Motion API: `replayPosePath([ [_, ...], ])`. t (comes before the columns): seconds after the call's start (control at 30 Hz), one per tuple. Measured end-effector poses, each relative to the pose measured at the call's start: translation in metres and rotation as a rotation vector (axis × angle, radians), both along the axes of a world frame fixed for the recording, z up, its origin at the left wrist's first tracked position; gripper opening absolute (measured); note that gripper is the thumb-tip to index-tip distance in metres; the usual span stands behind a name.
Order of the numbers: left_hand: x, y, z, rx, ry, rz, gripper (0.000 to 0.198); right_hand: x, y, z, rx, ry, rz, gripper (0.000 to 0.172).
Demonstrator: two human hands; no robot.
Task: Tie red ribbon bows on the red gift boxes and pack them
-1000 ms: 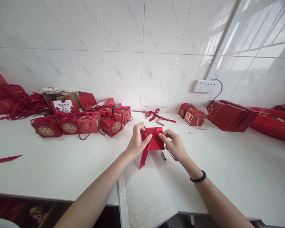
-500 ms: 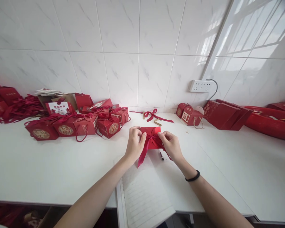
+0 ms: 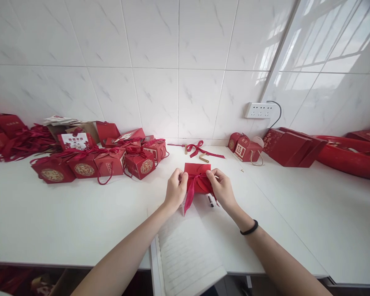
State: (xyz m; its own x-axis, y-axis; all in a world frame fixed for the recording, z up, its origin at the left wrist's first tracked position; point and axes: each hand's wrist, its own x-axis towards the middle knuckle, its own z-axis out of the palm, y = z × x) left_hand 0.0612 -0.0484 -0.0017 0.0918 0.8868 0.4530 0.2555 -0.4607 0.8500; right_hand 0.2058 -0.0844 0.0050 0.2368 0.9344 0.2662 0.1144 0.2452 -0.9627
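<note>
A small red gift box (image 3: 193,167) with overlapping flaps on its upper face is held up between my two hands above the white table. A dark-red ribbon (image 3: 189,198) crosses its front, knotted near the middle, with one long tail hanging down. My left hand (image 3: 176,187) is closed on the box's left edge, thumb in front. On the opposite edge my right hand (image 3: 221,186) pinches the box beside the ribbon. Below it lie an open lined notebook (image 3: 188,250) and a dark pen (image 3: 210,201). The fingers behind the box are hidden.
Several red gift boxes (image 3: 84,168) with ribbons stand at the left. Along the wall are a loose ribbon bow (image 3: 197,148), a red box with a rope handle (image 3: 245,148), folded red bags (image 3: 290,148) and a red basin (image 3: 345,156). A power strip (image 3: 259,110) hangs above.
My left hand has shifted slightly right and down along the box's edge, its fingers now more closed. The box has moved a little right, and the ribbon's tail hangs straighter.
</note>
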Motion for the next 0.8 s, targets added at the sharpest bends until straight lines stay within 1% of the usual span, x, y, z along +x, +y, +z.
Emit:
replayPosePath([
  [0.07, -0.005, 0.000, 0.004, -0.012, 0.006, -0.039, 0.030, 0.000, -0.002, 0.000, 0.031, -0.027, 0.025, 0.044],
  [0.17, -0.010, 0.001, 0.008, 0.005, 0.055, -0.036, 0.035, 0.000, -0.002, -0.001, 0.050, -0.039, 0.022, 0.043],
  [0.23, -0.012, 0.002, 0.008, 0.034, 0.118, -0.017, 0.038, 0.001, -0.001, -0.002, 0.048, -0.045, 0.011, 0.044],
  [0.37, -0.012, 0.004, 0.005, 0.130, 0.210, -0.001, 0.035, 0.002, 0.001, -0.005, 0.064, -0.046, 0.004, 0.047],
  [0.53, -0.010, 0.004, 0.002, 0.179, 0.207, 0.001, 0.030, 0.002, 0.003, -0.008, 0.096, -0.012, 0.008, 0.046],
  [0.73, -0.007, 0.004, -0.001, 0.131, 0.179, -0.007, 0.029, 0.001, 0.005, -0.011, 0.121, 0.075, 0.009, 0.047],
  [0.8, -0.005, 0.005, -0.002, 0.118, 0.163, -0.006, 0.029, 0.000, 0.006, -0.012, 0.113, 0.119, -0.015, 0.047],
])
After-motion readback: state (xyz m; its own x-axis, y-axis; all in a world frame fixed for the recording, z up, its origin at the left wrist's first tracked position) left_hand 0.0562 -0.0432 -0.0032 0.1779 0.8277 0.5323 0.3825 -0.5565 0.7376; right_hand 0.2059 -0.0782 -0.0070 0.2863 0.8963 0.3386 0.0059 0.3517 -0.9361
